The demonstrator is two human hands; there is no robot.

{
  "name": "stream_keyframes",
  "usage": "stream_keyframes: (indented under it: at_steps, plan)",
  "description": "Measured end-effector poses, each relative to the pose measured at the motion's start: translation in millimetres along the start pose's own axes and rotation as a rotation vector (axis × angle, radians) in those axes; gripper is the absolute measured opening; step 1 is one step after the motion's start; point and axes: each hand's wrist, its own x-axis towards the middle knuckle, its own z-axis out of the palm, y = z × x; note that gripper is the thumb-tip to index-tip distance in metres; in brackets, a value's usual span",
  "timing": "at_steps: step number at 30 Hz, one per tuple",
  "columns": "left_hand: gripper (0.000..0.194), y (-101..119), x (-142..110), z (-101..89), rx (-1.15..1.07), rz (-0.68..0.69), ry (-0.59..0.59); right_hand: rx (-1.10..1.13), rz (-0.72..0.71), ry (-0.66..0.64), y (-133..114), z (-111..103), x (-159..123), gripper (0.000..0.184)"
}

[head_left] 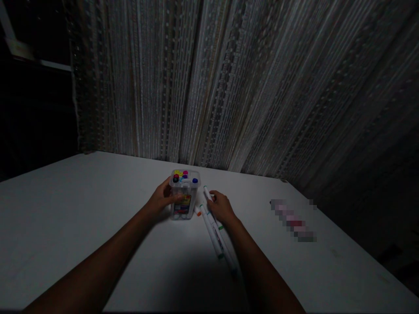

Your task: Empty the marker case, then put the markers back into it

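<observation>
A clear plastic box (194, 203) with a handle stands upright on the white table. It holds several markers, and their coloured caps (185, 175) show near its top. My left hand (163, 197) is wrapped round the box's left side, thumb across the front label. Just right of the box, my right hand (221, 206) has its fingers closed round a white marker (207, 192) with a green end. Below that hand, white markers with green ends (211, 233) lie side by side. An orange-tipped marker (198, 212) lies partly hidden behind the box.
The white table (108, 209) spreads out on both sides. A pixelated, blurred long object (293, 221) lies on its right part. Behind the far edge hangs a striped curtain (196, 87). The room is dim, and the left background is dark.
</observation>
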Motion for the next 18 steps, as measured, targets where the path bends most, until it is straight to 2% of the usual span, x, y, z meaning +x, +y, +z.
stream_keyframes:
  at_steps: [9, 18]
  plan:
    - [0.053, -6.6, 2.0, -2.8, -0.04, 0.002, 0.014, 0.011, -0.011, -0.003, 5.9, 4.5, 3.6, 0.037]
    - [0.049, -4.7, 2.7, -3.7, -0.031, 0.001, 0.018, 0.008, 0.005, -0.008, 1.9, 1.8, 1.6, 0.037]
